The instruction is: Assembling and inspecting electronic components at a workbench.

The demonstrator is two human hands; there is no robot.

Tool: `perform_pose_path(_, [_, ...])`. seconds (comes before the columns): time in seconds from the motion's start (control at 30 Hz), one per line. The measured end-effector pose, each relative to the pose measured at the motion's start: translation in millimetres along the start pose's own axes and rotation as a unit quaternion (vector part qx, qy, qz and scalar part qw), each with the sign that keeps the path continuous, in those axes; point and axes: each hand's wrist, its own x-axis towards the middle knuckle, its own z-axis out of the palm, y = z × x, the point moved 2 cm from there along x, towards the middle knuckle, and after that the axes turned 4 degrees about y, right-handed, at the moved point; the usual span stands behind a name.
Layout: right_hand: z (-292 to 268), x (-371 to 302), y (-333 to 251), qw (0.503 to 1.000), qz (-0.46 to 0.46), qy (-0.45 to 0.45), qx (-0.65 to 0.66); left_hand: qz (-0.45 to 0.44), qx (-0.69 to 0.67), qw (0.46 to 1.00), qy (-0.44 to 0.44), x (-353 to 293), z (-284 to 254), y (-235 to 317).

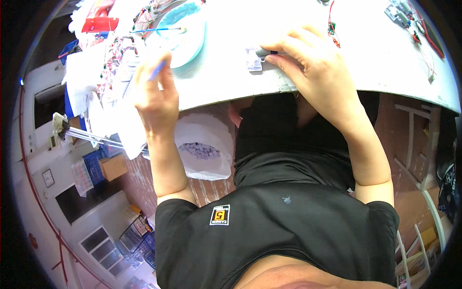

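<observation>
Head view: my right hand (322,60) pinches a small grey cylinder (263,51) between thumb and fingers, right at a small white plastic housing (253,61) lying near the front edge of the worktop (216,79). Whether the cylinder is seated in the housing or only against it, I cannot tell. My left hand (158,98) is raised, fingers drawn narrow around a slim blue tool (158,70); blur hides its tip. Beyond sits a pale blue bowl (202,41) with a blue-handled brush (161,30) across it.

As I judge it, if I pinch unevenly, the round cylinder could roll or twist in my grip and tilt the housing. With the edge so near, a nudge toward me could send either piece over. Swinging my left hand outward might knock the brush or snag the tangled wires (144,21).
</observation>
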Motion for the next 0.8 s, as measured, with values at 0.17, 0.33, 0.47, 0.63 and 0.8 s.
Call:
perform_pose_path(0.17, [3.3, -2.4, 1.6, 1.000, 0.005, -0.010, 0.005, -0.014, -0.099, 0.995, -0.003, -12.0, -11.7, -3.8])
perform_pose_path(0.33, [0.7, -0.7, 1.6, 1.000, -0.005, 0.009, 0.006, -0.030, -0.091, 0.993, -0.070, -9.0, -12.2, -8.0])
perform_pose_path(0.47, [2.0, -0.4, 0.3, 1.000, -0.012, -0.007, -0.015, -0.178, -0.278, 0.942, 0.064, -9.7, -19.5, -23.5])
perform_pose_path(0.63, [1.0, -0.5, 1.1, 1.000, -0.016, -0.006, -0.012, -0.344, -0.338, 0.875, 0.049, -10.1, 2.3, -45.0])
perform_pose_path(0.8, [1.9, -0.1, 0.0, 1.000, -0.017, -0.008, -0.008, -0.382, -0.374, 0.835, 0.131, -12.1, 2.7, -67.5])
